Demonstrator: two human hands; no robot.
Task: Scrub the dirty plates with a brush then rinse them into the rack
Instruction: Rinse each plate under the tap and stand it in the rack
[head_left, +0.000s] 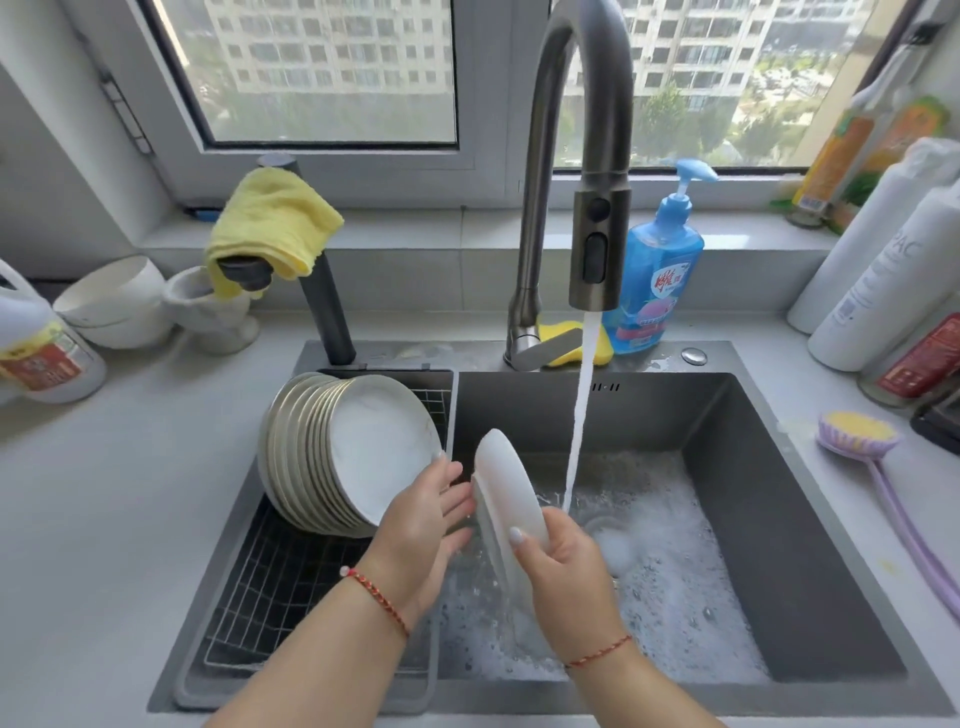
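A white plate (506, 483) stands on edge over the foamy sink (779, 519), just left of the water stream (579, 415) falling from the faucet (597, 244). My right hand (566, 566) grips the plate's lower rim, thumb on its near face. With straight fingers, my left hand (423, 519) touches the plate's left side. Several gold-rimmed white plates (343, 457) lean stacked in the wire rack (280, 587) at the left. The purple long-handled brush (862, 436) with a yellow head lies on the counter to the right.
A blue soap bottle (660, 270) and a yellow sponge (566, 338) sit behind the faucet. A yellow cloth (270, 223) hangs on a dark post. White bowls (114, 301) and a jug (36, 343) stand at left, white bottles (883, 270) at right.
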